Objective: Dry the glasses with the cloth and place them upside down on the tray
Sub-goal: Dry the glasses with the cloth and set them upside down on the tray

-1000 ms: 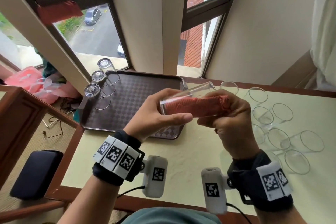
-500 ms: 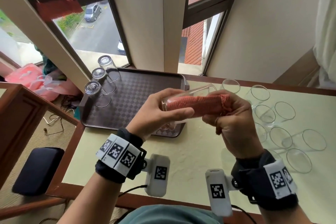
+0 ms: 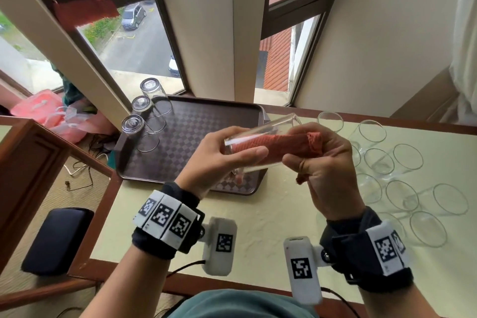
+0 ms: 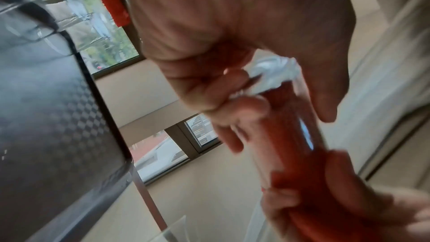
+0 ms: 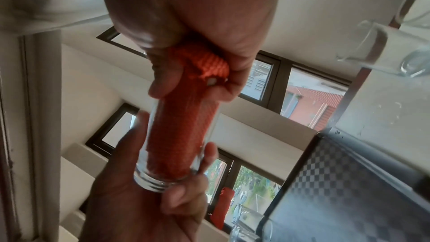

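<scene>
My left hand (image 3: 219, 157) grips the base end of a clear tall glass (image 3: 260, 131), held on its side above the tray's near right corner. A red cloth (image 3: 284, 143) is stuffed into the glass. My right hand (image 3: 322, 162) grips the cloth's outer end at the glass mouth. The right wrist view shows the cloth (image 5: 184, 132) filling the glass (image 5: 163, 181) down to its thick base. In the left wrist view the glass (image 4: 302, 135) and cloth (image 4: 281, 126) are blurred. The dark checkered tray (image 3: 201, 137) holds three glasses (image 3: 133, 125) upside down along its left edge.
Several glasses (image 3: 405, 199) stand upright on the pale table (image 3: 258, 227) to the right of my hands. Windows and a wall column rise behind the tray. A wooden rail and a dark cushion (image 3: 56, 240) lie left of the table edge.
The hands stay in place over the tray corner. The right hand has twisted a little with the cloth inside the glass.
</scene>
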A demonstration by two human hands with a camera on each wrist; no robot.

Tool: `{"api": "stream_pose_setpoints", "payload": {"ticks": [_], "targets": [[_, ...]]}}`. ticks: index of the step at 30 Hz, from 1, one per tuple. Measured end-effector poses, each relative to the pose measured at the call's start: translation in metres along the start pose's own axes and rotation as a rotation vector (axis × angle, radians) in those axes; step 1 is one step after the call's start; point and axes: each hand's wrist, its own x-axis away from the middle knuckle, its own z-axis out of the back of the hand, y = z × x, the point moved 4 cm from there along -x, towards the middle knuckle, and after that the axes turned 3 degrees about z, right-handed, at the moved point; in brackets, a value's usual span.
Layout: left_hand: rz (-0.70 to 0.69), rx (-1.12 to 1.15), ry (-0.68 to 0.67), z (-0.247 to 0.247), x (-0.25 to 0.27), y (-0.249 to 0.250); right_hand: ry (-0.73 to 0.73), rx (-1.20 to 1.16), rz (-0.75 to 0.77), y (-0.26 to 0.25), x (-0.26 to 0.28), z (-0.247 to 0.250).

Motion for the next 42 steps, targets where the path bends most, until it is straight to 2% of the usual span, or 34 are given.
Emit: {"api": "stream_pose_setpoints", "payload": {"ticks": [2, 4, 6, 8, 9, 12, 14, 17, 19, 21, 22, 24, 26, 28, 29, 31, 34, 36, 37, 38, 41, 42], "targets": [[-0.057, -0.059, 0.071, 0.003, 0.000, 0.003, -0.032, 0.031, 0.001, 0.001, 0.002, -0.001], [-0.192, -0.239, 0.168, 0.006, 0.002, 0.009, -0.063, 0.102, -0.041, 0.003, 0.002, -0.004], [-0.363, -0.474, 0.196, 0.002, 0.005, 0.013, -0.040, 0.105, -0.138, 0.005, 0.000, 0.000], [-0.431, -0.544, 0.182, -0.001, 0.006, 0.013, -0.003, 0.088, -0.186, 0.005, -0.004, 0.004], [-0.385, -0.482, 0.148, -0.001, 0.003, 0.012, 0.010, 0.064, -0.176, 0.003, -0.005, 0.005], [-0.095, -0.164, 0.008, 0.000, -0.003, 0.009, 0.029, -0.006, -0.101, -0.003, -0.003, 0.005], [-0.003, -0.068, -0.011, -0.001, -0.004, 0.006, 0.003, -0.008, -0.070, -0.003, 0.000, 0.004], [-0.095, -0.125, 0.044, 0.001, -0.001, 0.009, -0.068, 0.048, -0.064, -0.004, -0.001, -0.003], [-0.234, -0.318, 0.117, 0.005, 0.001, 0.011, -0.094, 0.090, -0.116, 0.000, -0.003, -0.004], [-0.370, -0.525, 0.168, 0.004, 0.004, 0.011, -0.051, 0.114, -0.178, 0.004, -0.006, -0.001], [-0.396, -0.541, 0.172, 0.002, 0.004, 0.009, -0.025, 0.124, -0.178, 0.003, -0.008, 0.000], [-0.305, -0.374, 0.112, -0.002, 0.000, 0.004, 0.004, 0.098, -0.122, -0.001, -0.011, 0.000], [-0.093, -0.087, 0.035, -0.010, -0.002, -0.004, -0.005, 0.068, -0.063, -0.006, -0.015, -0.001], [0.087, 0.029, 0.065, -0.009, -0.003, -0.007, -0.043, 0.085, -0.054, -0.006, -0.018, -0.001], [0.131, 0.022, 0.096, -0.005, -0.004, -0.006, -0.084, 0.121, -0.061, -0.005, -0.019, -0.002], [0.079, -0.100, 0.161, 0.006, -0.004, 0.003, -0.171, 0.188, -0.089, -0.003, -0.016, -0.005], [-0.176, -0.380, 0.218, 0.010, 0.002, 0.019, -0.207, 0.131, -0.184, -0.002, -0.013, -0.004], [-0.313, -0.445, 0.229, 0.004, 0.005, 0.019, -0.197, 0.098, -0.186, -0.004, -0.013, 0.000], [-0.334, -0.429, 0.210, 0.002, 0.005, 0.015, -0.194, 0.094, -0.175, -0.006, -0.013, 0.001], [-0.297, -0.363, 0.173, 0.001, 0.004, 0.010, -0.195, 0.091, -0.156, -0.007, -0.014, 0.001], [-0.037, -0.082, 0.061, 0.000, 0.001, -0.006, -0.166, 0.054, -0.103, -0.002, -0.012, 0.001], [0.008, -0.043, 0.054, 0.000, 0.002, -0.009, -0.142, 0.050, -0.104, 0.001, -0.011, 0.001]]}}
